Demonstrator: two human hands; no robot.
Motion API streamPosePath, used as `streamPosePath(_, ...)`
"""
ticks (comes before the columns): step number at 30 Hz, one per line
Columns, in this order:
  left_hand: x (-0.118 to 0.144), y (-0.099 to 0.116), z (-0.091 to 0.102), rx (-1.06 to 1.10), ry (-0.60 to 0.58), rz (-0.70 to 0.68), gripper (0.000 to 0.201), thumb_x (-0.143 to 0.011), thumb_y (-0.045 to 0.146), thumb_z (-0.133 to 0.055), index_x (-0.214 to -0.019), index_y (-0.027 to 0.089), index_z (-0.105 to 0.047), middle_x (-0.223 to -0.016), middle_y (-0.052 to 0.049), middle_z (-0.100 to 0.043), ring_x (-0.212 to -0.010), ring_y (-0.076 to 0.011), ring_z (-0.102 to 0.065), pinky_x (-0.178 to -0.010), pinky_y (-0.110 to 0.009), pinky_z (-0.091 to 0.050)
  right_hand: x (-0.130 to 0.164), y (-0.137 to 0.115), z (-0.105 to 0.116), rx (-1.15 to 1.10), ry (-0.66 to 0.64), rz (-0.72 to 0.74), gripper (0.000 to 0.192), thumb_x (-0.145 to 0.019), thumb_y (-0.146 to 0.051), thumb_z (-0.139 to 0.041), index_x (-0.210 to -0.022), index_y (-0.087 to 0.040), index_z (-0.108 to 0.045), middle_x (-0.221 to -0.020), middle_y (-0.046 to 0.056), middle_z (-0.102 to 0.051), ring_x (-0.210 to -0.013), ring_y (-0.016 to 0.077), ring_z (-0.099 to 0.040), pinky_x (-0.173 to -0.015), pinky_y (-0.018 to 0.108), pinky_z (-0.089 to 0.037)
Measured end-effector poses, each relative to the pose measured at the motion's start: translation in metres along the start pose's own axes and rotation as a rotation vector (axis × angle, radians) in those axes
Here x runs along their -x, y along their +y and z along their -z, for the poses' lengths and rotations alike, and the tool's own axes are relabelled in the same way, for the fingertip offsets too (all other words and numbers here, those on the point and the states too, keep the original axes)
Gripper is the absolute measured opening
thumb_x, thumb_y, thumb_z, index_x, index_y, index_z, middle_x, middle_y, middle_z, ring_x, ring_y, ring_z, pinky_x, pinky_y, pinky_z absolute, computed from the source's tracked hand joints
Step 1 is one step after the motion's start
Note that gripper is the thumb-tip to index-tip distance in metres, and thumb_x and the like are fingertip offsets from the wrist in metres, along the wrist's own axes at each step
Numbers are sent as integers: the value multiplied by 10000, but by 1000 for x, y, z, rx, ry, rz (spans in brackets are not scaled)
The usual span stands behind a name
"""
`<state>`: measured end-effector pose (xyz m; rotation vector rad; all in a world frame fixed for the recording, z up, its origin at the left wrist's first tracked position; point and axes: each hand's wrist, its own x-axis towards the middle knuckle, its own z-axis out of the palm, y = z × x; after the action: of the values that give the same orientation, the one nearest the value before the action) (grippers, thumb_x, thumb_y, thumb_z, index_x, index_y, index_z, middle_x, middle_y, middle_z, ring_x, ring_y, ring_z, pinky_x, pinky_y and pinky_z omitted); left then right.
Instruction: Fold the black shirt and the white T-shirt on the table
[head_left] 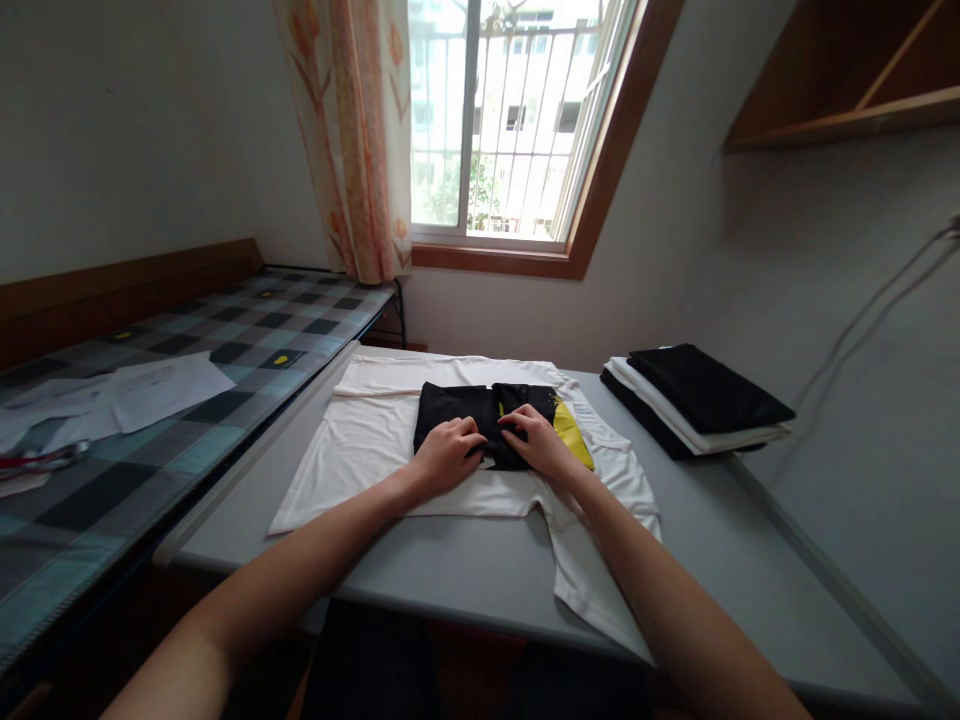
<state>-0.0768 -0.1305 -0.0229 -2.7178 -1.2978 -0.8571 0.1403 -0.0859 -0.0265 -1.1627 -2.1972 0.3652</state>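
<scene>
While my left hand [448, 452] and right hand [538, 440] press curled fingers on the folded black garment [480, 415], gripping nothing, it lies atop a white shirt [360, 450] on the table [465, 570]; I'd best keep edges aligned, pressing evenly.

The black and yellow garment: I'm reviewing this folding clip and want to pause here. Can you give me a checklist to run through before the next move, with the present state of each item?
1. Both hands on the black and yellow garment: ok; left hand and right hand press on its near edge.
2. Garment lies wholly on the white T-shirt: ok.
3. White T-shirt fully on the grey table: not ok; its near right part hangs over the front edge.
4. Garment folded flat: cannot tell; the hands cover its middle.
5. Stack of folded clothes apart from the work: ok; it sits to the right, not touching.
</scene>
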Motion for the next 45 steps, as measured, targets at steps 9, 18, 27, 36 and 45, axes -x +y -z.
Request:
streamPosePath(9,0,-2,-3,134,24,-33,239,-952,245,-529,-1071,218,-735,-915,-55,-637,-846,-173,-577,-793,-310,-497,0,-2,5,7,-39,51,212,-872,-163,-561,-1020,-198,-708,-915,55,-635,-862,183,-607,-779,298,-477)
streamPosePath(18,-1,0,-5,132,-2,-39,245,-956,251,-524,-1073,212,-735,-916,-60,-645,-841,-179,-578,-801,-318,-483,0,-2,2,49,-38,27,245,-886,-184,-545,-1078,-202,-697,-929,60,-640,-888,198,-605,-823,325,-471)
streamPosePath(27,-1,-2,-5,122,-50,-76,229,-955,274,-547,-1054,235,-749,-908,-49,-657,-841,-172,-570,-794,-312,-459,0,-4,3,28,-40,23,229,-887,-180,-539,-1049,-178,-701,-926,67,-634,-880,196,-607,-810,320,-472)
streamPosePath(36,2,2,5,143,-49,-84,244,-902,326,-607,-1077,214,-735,-968,-63,-656,-887,-190,-589,-847,-341,-463,6,-20,37,52,-253,29,277,-687,-321,-790,-936,-238,-699,-903,17,-613,-878,194,-573,-828,323,-437)
streamPosePath(45,4,-6,6,207,-81,-128,281,-962,370,-526,-1025,221,-756,-873,-55,-631,-815,-168,-576,-798,-310,-450,7,-22,37,75,-357,18,105,-684,-157,-675,-752,-232,-704,-777,-8,-675,-807,181,-577,-852,329,-398)
